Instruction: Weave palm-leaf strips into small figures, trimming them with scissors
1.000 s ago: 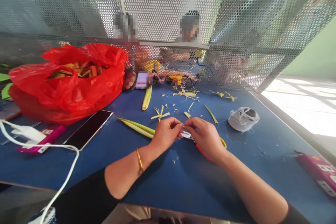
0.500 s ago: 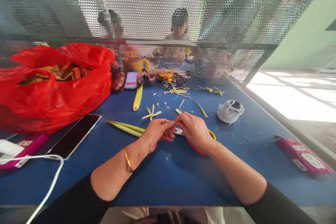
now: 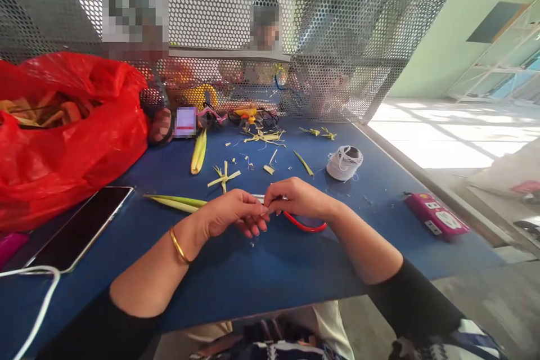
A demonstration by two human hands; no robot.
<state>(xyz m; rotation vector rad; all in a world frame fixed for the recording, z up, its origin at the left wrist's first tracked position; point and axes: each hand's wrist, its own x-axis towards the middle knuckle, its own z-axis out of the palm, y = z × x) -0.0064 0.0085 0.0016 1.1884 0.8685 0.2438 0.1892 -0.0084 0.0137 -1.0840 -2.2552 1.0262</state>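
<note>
On the left of the desk [image 3: 261, 275] stands a red bag [image 3: 93, 163]. A black phone [image 3: 84, 230] lies just beside it; a white cable [image 3: 56, 278] curves at the phone's near end. Near the right edge is a pink box [image 3: 436, 215]. Along the far edge stands a mesh screen [image 3: 202, 0], with people [image 3: 265, 19] behind.
</note>
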